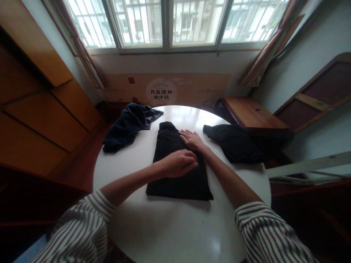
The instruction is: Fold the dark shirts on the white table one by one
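A wide barred window spans the far wall, and a tall wooden cabinet stands to the left. The round white table fills the middle, its near part bare. Behind it, below the window, a long tan panel printed with Chinese characters runs along the wall. At right, a wood-framed board leans near the wall, beside a low wooden stand just past the table. Curtains hang at both window ends, and a pale bar reaches toward the table's right edge.

The folded black garment lies flat at the table's centre, its banded end toward the window. A crumpled navy garment covers part of the far-left rim, and a loosely bunched dark garment reaches the right rim; these two flank the black one, each apart from it.

Striped sleeves end at the forearms. The left forearm and left hand cross above the black cloth and hide its middle; that hand's fingers are curled, and whether they pinch any fabric I cannot tell. The right hand rests flat, fingers extended close together, on the garment's upper right edge.
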The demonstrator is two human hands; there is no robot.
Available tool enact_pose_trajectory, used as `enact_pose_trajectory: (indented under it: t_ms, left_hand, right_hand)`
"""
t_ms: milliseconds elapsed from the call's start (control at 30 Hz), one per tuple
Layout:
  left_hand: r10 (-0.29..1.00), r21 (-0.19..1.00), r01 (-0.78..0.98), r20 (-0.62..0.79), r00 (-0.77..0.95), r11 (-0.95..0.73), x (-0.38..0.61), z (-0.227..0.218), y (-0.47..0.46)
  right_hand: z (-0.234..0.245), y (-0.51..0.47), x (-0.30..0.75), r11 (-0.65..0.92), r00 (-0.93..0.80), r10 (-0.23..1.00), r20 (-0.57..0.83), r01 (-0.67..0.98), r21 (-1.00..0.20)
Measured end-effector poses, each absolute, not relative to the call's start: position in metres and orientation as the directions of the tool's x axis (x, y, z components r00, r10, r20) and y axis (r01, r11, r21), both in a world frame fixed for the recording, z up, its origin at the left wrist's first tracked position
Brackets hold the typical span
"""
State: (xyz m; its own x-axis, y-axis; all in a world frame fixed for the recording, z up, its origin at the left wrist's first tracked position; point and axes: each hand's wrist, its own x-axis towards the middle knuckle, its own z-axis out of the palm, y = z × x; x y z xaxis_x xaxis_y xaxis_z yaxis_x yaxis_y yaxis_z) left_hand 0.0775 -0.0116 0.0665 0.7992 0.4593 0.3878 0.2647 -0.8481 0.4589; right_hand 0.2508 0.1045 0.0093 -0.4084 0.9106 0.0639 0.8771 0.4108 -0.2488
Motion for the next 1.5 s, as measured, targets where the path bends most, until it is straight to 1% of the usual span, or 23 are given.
enact_pose_trajectory:
  t_ms: [33, 100, 133, 167, 200, 233, 300, 367, 433, 500, 533, 600, 767, 833, 933, 1000, 1067, 1133, 1200, 1267, 1333, 1433, 1500]
  left_hand:
    - [0.579, 0.473, 0.378, 0.415, 0.701, -0.796, 0.065, 0.070, 0.005]
    - [0.787, 0.509, 0.603, 0.449, 0.423, -0.615, 0.036, 0.069, 0.037]
    - [0.843, 0.525, 0.677, 0.452, 0.292, -0.516, 0.021, 0.065, 0.051]
    - [0.867, 0.532, 0.718, 0.453, 0.208, -0.450, 0.008, 0.059, 0.063]
    - [0.871, 0.522, 0.737, 0.454, 0.187, -0.430, -0.004, 0.051, 0.072]
    - [0.865, 0.499, 0.741, 0.450, 0.222, -0.450, -0.013, 0.042, 0.078]
    - [0.829, 0.426, 0.724, 0.411, 0.380, -0.543, -0.025, 0.026, 0.085]
    - [0.802, 0.358, 0.720, 0.328, 0.500, -0.595, -0.030, 0.014, 0.087]
    - [0.807, 0.312, 0.745, 0.260, 0.531, -0.590, -0.030, 0.007, 0.088]
    - [0.822, 0.284, 0.772, 0.235, 0.518, -0.568, -0.028, 0.003, 0.089]
    - [0.831, 0.273, 0.786, 0.234, 0.505, -0.555, -0.027, 0.002, 0.089]
    - [0.849, 0.249, 0.816, 0.244, 0.469, -0.522, -0.026, 0.002, 0.088]
    - [0.881, 0.216, 0.867, 0.267, 0.390, -0.449, -0.021, 0.007, 0.082]
    - [0.895, 0.225, 0.878, 0.253, 0.366, -0.422, -0.020, 0.008, 0.080]
    - [0.904, 0.251, 0.876, 0.230, 0.360, -0.413, -0.021, 0.006, 0.081]
    - [0.897, 0.265, 0.864, 0.234, 0.374, -0.429, -0.022, 0.004, 0.083]
    - [0.888, 0.269, 0.854, 0.250, 0.385, -0.446, -0.023, 0.001, 0.084]
    - [0.882, 0.266, 0.850, 0.267, 0.388, -0.454, -0.024, -0.001, 0.086]
    - [0.878, 0.262, 0.848, 0.277, 0.391, -0.460, -0.024, -0.003, 0.086]
    - [0.874, 0.260, 0.846, 0.284, 0.394, -0.466, -0.023, -0.004, 0.087]
    - [0.871, 0.258, 0.844, 0.288, 0.398, -0.471, -0.024, -0.005, 0.087]
    - [0.867, 0.256, 0.840, 0.292, 0.405, -0.478, -0.024, -0.006, 0.088]
    - [0.865, 0.257, 0.838, 0.296, 0.405, -0.481, -0.024, -0.006, 0.088]
  right_hand:
    - [0.010, 0.104, 0.251, 0.411, -0.408, 0.910, 0.066, 0.875, -0.255]
    - [0.010, 0.104, 0.250, 0.410, -0.409, 0.910, 0.063, 0.873, -0.265]
    - [0.010, 0.104, 0.250, 0.410, -0.409, 0.910, 0.059, 0.872, -0.268]
    - [0.010, 0.103, 0.250, 0.410, -0.411, 0.910, 0.056, 0.872, -0.268]
    - [0.010, 0.103, 0.250, 0.412, -0.413, 0.909, 0.053, 0.872, -0.265]
    - [0.011, 0.103, 0.250, 0.414, -0.416, 0.908, 0.050, 0.873, -0.259]
    - [0.015, 0.101, 0.250, 0.418, -0.413, 0.908, 0.069, 0.881, -0.221]
    - [0.021, 0.095, 0.246, 0.462, -0.445, 0.884, 0.144, 0.878, -0.125]
    - [0.028, 0.084, 0.236, 0.560, -0.545, 0.809, 0.220, 0.829, -0.005]
    - [0.033, 0.066, 0.221, 0.674, -0.667, 0.711, 0.222, 0.737, 0.056]
    - [0.034, 0.054, 0.213, 0.718, -0.712, 0.673, 0.201, 0.694, 0.055]
    - [0.033, 0.028, 0.200, 0.765, -0.756, 0.633, 0.164, 0.644, 0.013]
    - [0.027, -0.038, 0.199, 0.782, -0.771, 0.623, 0.133, 0.613, -0.111]
    - [0.027, -0.055, 0.212, 0.753, -0.743, 0.658, 0.120, 0.648, -0.119]
    - [0.028, -0.063, 0.239, 0.646, -0.636, 0.763, 0.112, 0.748, -0.150]
    - [0.029, -0.056, 0.259, 0.592, -0.577, 0.805, 0.135, 0.771, -0.236]
    - [0.032, -0.038, 0.276, 0.543, -0.501, 0.839, 0.212, 0.755, -0.366]
    - [0.037, -0.013, 0.288, 0.451, -0.347, 0.891, 0.293, 0.759, -0.470]
    - [0.042, 0.016, 0.294, 0.307, -0.158, 0.937, 0.312, 0.798, -0.519]
    - [0.048, 0.043, 0.294, 0.165, -0.029, 0.965, 0.259, 0.838, -0.520]
    - [0.052, 0.066, 0.288, 0.091, 0.003, 0.981, 0.195, 0.878, -0.470]
    - [0.055, 0.089, 0.278, 0.119, -0.059, 0.985, 0.164, 0.912, -0.391]
    - [0.054, 0.097, 0.275, 0.156, -0.094, 0.980, 0.174, 0.910, -0.385]
